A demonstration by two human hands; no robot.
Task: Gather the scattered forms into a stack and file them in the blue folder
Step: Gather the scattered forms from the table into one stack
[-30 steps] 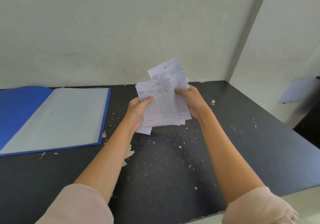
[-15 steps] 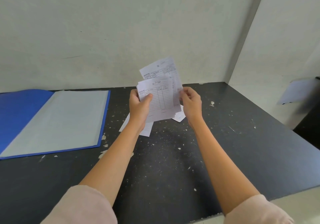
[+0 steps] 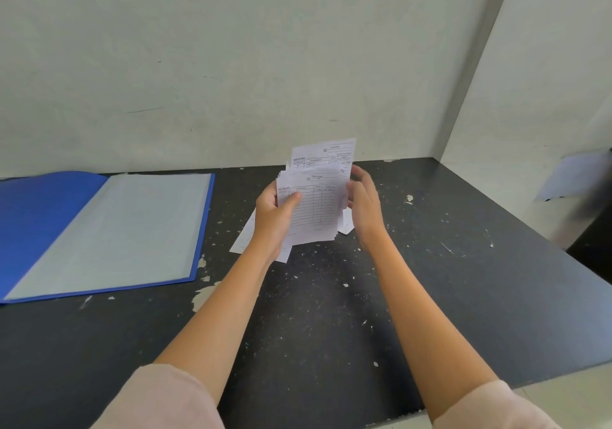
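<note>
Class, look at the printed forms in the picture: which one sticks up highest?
The rear form in the bundle held by the left hand: its top edge rises above the front form.

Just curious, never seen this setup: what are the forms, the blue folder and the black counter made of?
Forms: thin white printed paper, bending in the left hand.
Blue folder: probably smooth plastic, with translucent sleeves.
Black counter: matte painted surface, chipped pale; what lies underneath is unclear.
</note>
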